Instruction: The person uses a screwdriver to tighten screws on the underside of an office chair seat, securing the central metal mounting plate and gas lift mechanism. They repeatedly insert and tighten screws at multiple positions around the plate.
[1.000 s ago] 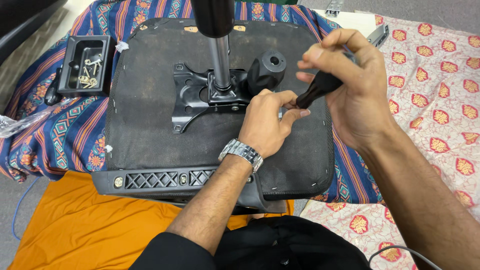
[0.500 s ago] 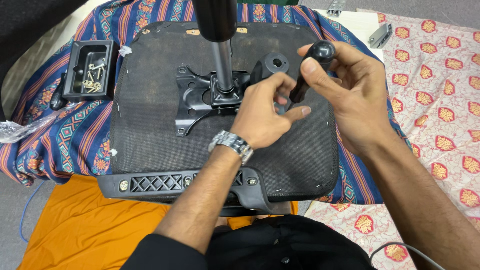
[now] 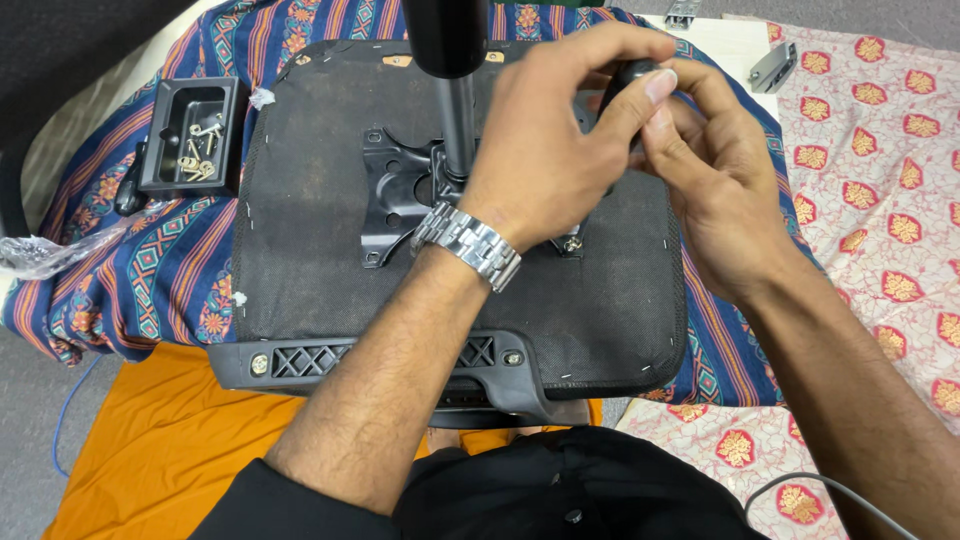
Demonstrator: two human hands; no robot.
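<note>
**Both hands on the black knob above the upturned chair seat**

Your left hand (image 3: 545, 150) and your right hand (image 3: 715, 190) meet over the far right part of the upturned black chair seat (image 3: 300, 260). Between them you hold a black knob (image 3: 628, 75): your left thumb and fingers close around it from the left, and the fingers of your right hand pinch it from the right. Most of the knob is hidden by your fingers, so only its rounded top shows. A metal watch (image 3: 468, 243) sits on your left wrist.

The seat lies underside up on a blue patterned cloth (image 3: 110, 270), its plastic front edge toward you. A black metal mounting plate (image 3: 395, 195) is fixed at the middle of the seat, and a black cylinder column (image 3: 448, 60) rises from it toward the camera. Near the cloth's far left corner stands a small black tray (image 3: 160, 135) with screws (image 3: 200, 155) in it. An orange cloth (image 3: 160, 450) lies below the seat's near edge, and a cream cloth with red motifs (image 3: 890, 200) lies to the right.
</note>
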